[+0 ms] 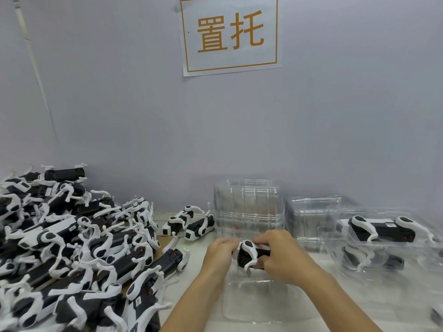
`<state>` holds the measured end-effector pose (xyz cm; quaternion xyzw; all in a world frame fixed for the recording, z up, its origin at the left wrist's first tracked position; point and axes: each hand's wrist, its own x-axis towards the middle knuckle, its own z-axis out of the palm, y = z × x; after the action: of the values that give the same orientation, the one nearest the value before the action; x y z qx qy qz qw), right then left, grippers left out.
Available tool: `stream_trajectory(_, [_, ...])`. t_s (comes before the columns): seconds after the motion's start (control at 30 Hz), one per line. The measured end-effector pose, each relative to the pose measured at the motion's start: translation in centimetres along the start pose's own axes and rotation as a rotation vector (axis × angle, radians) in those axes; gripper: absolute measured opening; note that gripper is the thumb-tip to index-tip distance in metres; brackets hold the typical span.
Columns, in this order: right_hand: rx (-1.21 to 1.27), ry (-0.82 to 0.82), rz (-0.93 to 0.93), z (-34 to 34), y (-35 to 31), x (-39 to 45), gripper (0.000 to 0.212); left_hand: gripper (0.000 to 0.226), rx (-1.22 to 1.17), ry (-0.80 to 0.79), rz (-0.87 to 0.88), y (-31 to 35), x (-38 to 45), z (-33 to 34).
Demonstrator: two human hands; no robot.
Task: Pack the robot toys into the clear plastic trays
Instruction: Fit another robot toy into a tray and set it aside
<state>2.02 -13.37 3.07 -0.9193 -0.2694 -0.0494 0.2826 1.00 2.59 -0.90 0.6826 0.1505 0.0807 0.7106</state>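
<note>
A black-and-white robot dog toy (pixel 249 256) is held between both hands above a clear plastic tray (pixel 259 305) lying flat on the table in front of me. My left hand (pixel 219 254) grips its left end, and my right hand (pixel 280 256) grips its right end and body. The toy's white legs hang down toward the tray. A large heap of the same robot toys (pixel 72 248) fills the left side of the table. Two more toys (pixel 189 222) lie apart behind the heap.
A tall stack of empty clear trays (pixel 248 207) stands behind my hands, with a lower stack (pixel 309 216) beside it. At the right, packed trays (pixel 383 238) hold robot toys. A paper sign (pixel 230 34) hangs on the wall.
</note>
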Motion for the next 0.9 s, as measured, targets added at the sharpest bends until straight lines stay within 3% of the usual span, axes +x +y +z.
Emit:
stream_trajectory(0.37, [-0.143, -0.013, 0.026, -0.08, -0.83, -0.29, 0.034, 0.014, -0.028, 0.008, 0.011, -0.26, 0.17, -0.04])
stream_trajectory(0.83, [0.047, -0.02, -0.005, -0.1, -0.09, 0.15, 0.037, 0.018, 0.001, 0.015, 0.01, 0.35, -0.33, -0.11])
stream_trajectory(0.9, [0.036, -0.024, -0.005, -0.07, -0.13, 0.12, 0.029, 0.018, 0.005, 0.018, 0.002, 0.35, -0.28, -0.13])
